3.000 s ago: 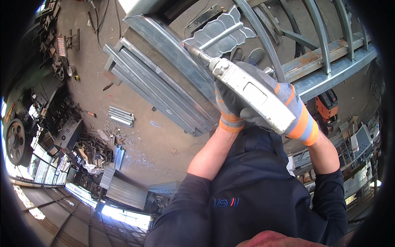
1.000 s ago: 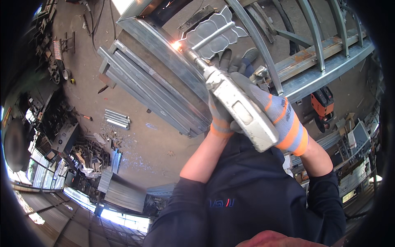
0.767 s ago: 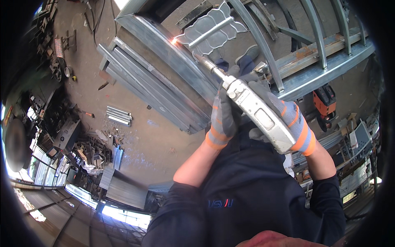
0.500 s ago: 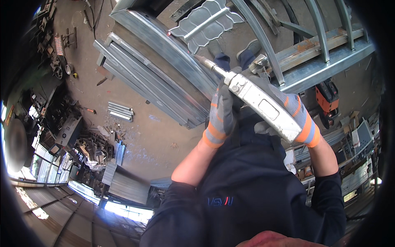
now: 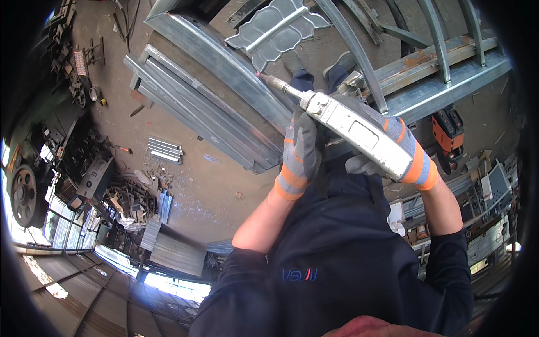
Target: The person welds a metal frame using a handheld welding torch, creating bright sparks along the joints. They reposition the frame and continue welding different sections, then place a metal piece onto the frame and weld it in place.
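A whitish metal welding gun (image 5: 359, 135) with a slim nozzle reaches up and left from my hands. My right hand (image 5: 407, 149), in a grey and orange glove, is closed round its body, the thumb on the near side. Below the gun's front end, my left hand (image 5: 300, 149), gloved alike, is closed against it; its fingertips are partly hidden. The nozzle tip is close to a shiny steel square tube (image 5: 224, 62), where a small red spot shows. Against that tube's far side lies a wavy-edged ornamental metal panel (image 5: 275, 33).
Steel profiles (image 5: 196, 112) are stacked left of the tube. A frame with curved bars (image 5: 359, 62) stands at the right, beside an orange and black machine (image 5: 447, 135). Short metal pieces (image 5: 164, 150) and scrap (image 5: 132, 199) lie at left. A large toothed wheel (image 5: 25, 196) is at the far left.
The red spot has moved from beside the panel's left corner down and right along the tube. Both hands and the gun have shifted slightly. The toothed wheel, smeared before, now looks sharp.
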`<state>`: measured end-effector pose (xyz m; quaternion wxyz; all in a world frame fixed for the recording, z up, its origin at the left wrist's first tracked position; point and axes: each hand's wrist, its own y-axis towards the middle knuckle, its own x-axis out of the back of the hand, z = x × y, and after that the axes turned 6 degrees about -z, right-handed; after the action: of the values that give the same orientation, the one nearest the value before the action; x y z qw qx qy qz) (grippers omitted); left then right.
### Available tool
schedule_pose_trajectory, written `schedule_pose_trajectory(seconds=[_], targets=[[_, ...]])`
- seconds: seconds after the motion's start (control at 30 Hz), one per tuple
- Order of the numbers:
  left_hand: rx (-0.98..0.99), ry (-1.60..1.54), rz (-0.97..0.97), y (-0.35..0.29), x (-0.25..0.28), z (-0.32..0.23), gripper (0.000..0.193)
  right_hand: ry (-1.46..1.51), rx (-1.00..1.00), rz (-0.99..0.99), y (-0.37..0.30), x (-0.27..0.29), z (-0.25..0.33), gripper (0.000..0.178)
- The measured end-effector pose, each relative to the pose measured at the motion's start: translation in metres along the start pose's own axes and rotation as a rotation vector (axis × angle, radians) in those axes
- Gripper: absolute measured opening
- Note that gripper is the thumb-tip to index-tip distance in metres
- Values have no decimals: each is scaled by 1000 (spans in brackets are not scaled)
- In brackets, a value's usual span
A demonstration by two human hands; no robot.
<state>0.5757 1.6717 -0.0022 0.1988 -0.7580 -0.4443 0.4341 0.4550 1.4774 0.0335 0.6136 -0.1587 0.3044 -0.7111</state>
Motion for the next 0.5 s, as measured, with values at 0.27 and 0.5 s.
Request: schedule_pose_trajectory(seconds=[0.27,0.5], targets=[[-73,27,20,1,1,3,58,-164,259,-22,11,0,7,71],[-57,183,5,1,7,1,66,-111,294,-25,23,-9,42,70]])
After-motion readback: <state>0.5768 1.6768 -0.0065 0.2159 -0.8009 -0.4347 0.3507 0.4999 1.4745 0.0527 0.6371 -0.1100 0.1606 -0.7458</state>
